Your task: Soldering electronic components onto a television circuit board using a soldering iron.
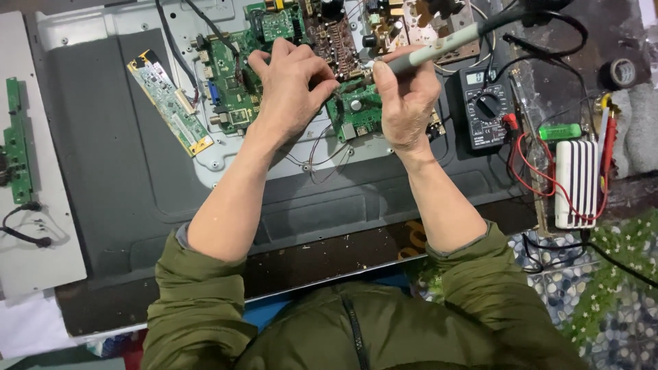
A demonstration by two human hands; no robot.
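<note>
Soldering iron (pixel 439 46) pinched pen-style in right hand (pixel 406 103), tip lowered to small green circuit board (pixel 356 113); left hand (pixel 291 85), fingers pressed together, steadies something unseen there. Multimeter (pixel 485 106) lies just beside.

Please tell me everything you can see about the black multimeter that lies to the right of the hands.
The multimeter is a small black box, plastic by its look, lying flat, face up, on the back of the opened flat screen. It has a pale display at the top and a round black dial in the middle. A red plug sits at its right edge, and red and black leads run off to the right. It lies just beside the right hand, which holds a grey soldering iron.
</note>
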